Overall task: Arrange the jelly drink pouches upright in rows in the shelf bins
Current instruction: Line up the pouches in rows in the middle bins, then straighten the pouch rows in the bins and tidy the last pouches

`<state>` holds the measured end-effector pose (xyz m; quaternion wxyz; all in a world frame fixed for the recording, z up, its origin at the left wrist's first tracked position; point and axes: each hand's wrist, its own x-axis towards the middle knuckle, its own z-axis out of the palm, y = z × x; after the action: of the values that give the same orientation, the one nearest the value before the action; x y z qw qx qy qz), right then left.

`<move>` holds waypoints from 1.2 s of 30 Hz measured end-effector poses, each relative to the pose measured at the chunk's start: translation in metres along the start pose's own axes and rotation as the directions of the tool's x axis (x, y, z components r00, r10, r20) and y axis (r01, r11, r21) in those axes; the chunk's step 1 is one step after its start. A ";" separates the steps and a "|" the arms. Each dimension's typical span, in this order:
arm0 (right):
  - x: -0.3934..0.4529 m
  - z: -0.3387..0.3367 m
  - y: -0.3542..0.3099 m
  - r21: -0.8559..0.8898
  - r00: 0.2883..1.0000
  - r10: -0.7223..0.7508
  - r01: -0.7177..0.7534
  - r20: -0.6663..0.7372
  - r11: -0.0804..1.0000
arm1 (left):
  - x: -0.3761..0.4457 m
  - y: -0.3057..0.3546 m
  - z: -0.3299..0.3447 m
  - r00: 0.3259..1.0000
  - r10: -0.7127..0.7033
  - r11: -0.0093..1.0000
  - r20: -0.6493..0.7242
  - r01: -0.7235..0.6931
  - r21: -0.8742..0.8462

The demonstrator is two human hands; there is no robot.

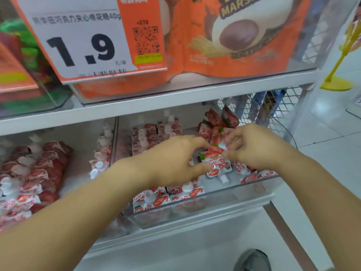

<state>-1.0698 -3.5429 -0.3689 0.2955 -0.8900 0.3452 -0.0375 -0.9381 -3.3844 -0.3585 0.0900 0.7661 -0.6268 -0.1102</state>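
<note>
**Both hands on one strawberry pouch above the right bin**

Fingers of the right hand are curled and pinched together on the upper edge of a jelly drink pouch, which hangs upside down, its white spout pointing toward the bin floor. Opposite, the left hand has its thumb and fingers spread apart around the same pouch; the thumb tip seems to touch the pouch's lower left side, though blur makes real contact hard to judge.

Largest in view is the white shelf unit, with a mesh side panel on its right end. On the upper shelf, orange marshmallow bags stand behind a price card reading 1.9.

On the lower shelf, the clear right bin sits under both hands. Along its front wall a row of pouches stands upright with caps up; another upright group fills the back left. Behind the hands, near the mesh, several pouches lie loose and tilted, and more lie flat at the right front.

Next door, the left bin holds rows of pouches leaning back, with a further column against the divider.
</note>
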 end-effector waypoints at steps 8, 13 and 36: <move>-0.005 -0.015 0.011 -0.494 1.000 -0.021 0.009 -0.018 0.869 | 0.031 -0.002 0.000 0.984 -0.049 0.997 0.169 0.040 0.061; -0.003 -0.018 0.014 -0.488 0.995 0.030 0.021 0.097 0.872 | 0.066 0.014 0.006 0.999 0.011 1.000 0.053 -0.010 -0.015; -0.017 -0.016 0.019 -0.333 0.986 0.075 -0.022 0.147 0.943 | 0.094 0.025 0.032 0.960 0.189 0.930 0.208 -0.243 0.277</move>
<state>-1.0990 -3.5514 -0.3638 0.1693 -0.9182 0.3440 0.0989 -0.9529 -3.4812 -0.3873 -0.0719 0.6839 -0.7225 -0.0712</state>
